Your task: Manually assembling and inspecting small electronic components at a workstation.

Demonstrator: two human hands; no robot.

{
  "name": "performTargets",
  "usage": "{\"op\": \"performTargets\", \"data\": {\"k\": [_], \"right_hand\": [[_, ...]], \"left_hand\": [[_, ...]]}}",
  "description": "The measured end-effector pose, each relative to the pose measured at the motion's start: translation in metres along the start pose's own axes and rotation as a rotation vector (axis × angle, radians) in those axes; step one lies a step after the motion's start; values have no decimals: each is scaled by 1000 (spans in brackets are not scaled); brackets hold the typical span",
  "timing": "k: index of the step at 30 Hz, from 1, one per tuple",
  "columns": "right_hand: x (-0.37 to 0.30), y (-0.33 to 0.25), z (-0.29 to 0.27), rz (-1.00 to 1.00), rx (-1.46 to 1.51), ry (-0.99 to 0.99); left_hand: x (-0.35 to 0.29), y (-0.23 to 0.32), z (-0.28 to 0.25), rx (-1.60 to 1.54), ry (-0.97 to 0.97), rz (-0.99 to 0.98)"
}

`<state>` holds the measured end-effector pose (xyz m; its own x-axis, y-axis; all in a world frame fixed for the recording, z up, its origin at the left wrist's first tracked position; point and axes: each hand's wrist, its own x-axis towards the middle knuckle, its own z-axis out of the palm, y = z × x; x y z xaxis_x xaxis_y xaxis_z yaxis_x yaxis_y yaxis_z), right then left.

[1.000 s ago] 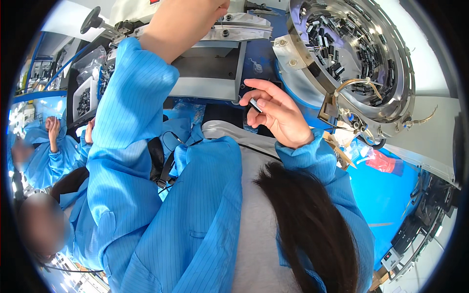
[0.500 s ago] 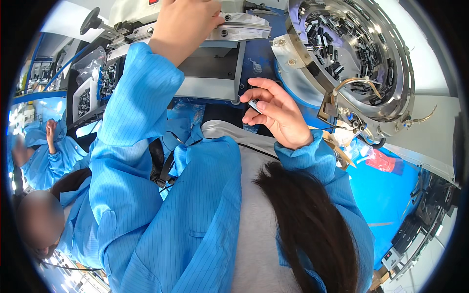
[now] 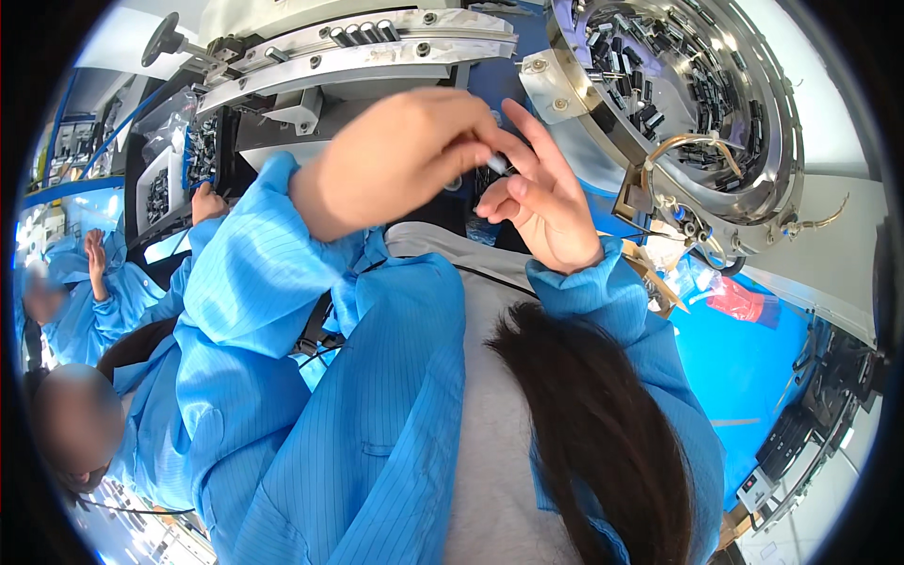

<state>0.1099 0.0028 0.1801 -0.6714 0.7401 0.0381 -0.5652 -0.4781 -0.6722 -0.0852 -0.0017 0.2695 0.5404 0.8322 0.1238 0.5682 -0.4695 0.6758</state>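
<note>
My left hand (image 3: 405, 160) is in front of my body, slightly blurred, with thumb and forefinger pinched at a small cylindrical capacitor (image 3: 496, 165). Palm up, my right hand (image 3: 556, 207) meets it from the right. Its thumb and bent fingers are around the other end of the capacitor, and its forefinger stretches upward. Fingers hide most of the piece; only a pale end shows. Beyond my left hand, several capacitors (image 3: 363, 35) stand in a row on a metal rail (image 3: 377, 54).
A round metal feeder bowl (image 3: 650, 165) with many loose dark capacitors is at the far right. A black knob (image 3: 162, 40) sticks out at the rail's left end. White bins (image 3: 155, 193) of parts lie left. Co-workers in blue (image 3: 94, 292) sit at left.
My left hand has come down from the rail to my right hand, uncovering the row of capacitors there. My right hand stays nearly in place. A co-worker's hand has appeared near the bins.
</note>
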Motion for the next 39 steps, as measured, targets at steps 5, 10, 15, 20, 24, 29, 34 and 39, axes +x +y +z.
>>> {"op": "performTargets", "data": {"k": [5,10,15,20,24,29,34,39], "right_hand": [[-4,33,-56,34,-155,171],[2,102,-137,-54,-1220,378],[15,101,-129,58,-2329,-23],[26,113,-138,58,-2488,-107],[28,116,-137,43,-2519,-118],[23,116,-140,-14,-2531,-97],[29,123,-155,103,-2509,69],[27,113,-158,91,-2436,-118]], "left_hand": [[10,-17,-20,534,280,-139],[23,-32,-57,668,400,-119],[28,-31,-72,725,260,-47],[31,-23,-75,791,192,-21],[29,-24,-74,891,222,-86],[28,-22,-81,863,151,-64],[26,-26,-78,873,164,18],[29,-39,-75,973,35,112]]}}
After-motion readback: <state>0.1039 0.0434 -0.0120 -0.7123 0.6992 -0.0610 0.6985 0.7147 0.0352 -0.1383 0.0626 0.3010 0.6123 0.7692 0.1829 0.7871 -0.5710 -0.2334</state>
